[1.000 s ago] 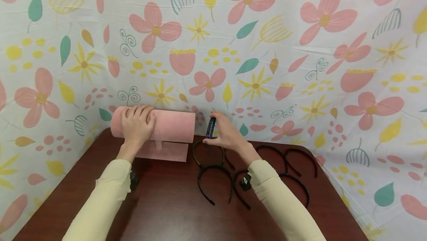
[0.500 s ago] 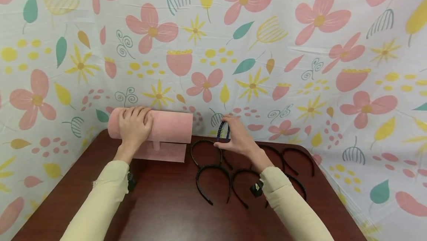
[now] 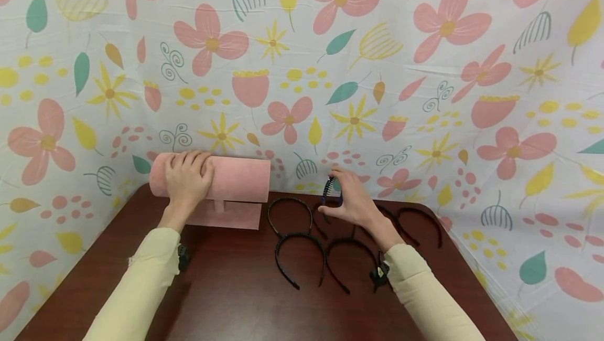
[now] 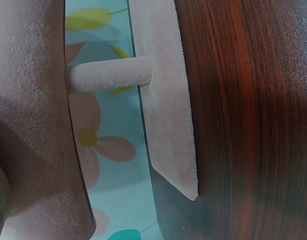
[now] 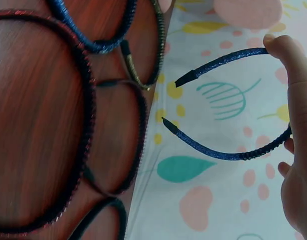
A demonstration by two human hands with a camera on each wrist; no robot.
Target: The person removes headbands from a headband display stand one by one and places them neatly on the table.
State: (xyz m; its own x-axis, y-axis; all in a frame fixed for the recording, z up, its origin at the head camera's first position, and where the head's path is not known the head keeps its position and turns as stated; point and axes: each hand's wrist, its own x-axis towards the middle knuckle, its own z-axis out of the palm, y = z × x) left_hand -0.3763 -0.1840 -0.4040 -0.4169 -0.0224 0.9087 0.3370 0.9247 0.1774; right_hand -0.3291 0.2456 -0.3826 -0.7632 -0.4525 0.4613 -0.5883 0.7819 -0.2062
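My left hand (image 3: pixel 190 177) grips the left part of a padded pink roll on a headband stand (image 3: pixel 243 179), its fingers curved over the top. In the left wrist view a short post (image 4: pixel 109 74) joins the roll to its flat base (image 4: pixel 168 110). To the right of the stand, my right hand (image 3: pixel 356 202) holds a dark blue headband (image 3: pixel 327 190) above the table, between thumb and fingers. Seen from the right wrist, the glittery blue headband (image 5: pixel 206 151) has both tips pointing away from the palm. The roll's underside is hidden in the head view.
Several dark headbands lie on the brown table (image 3: pixel 226 288), among them a black one (image 3: pixel 300 235) in front and a thin gold-toned one (image 3: pixel 290 199) behind it. Others lie under and beyond the right forearm. A floral cloth (image 3: pixel 292 57) hangs behind the table.
My right hand has moved to the right and slightly down, away from the stand, carrying the blue headband, which has turned somewhat. My left hand stays on the roll.
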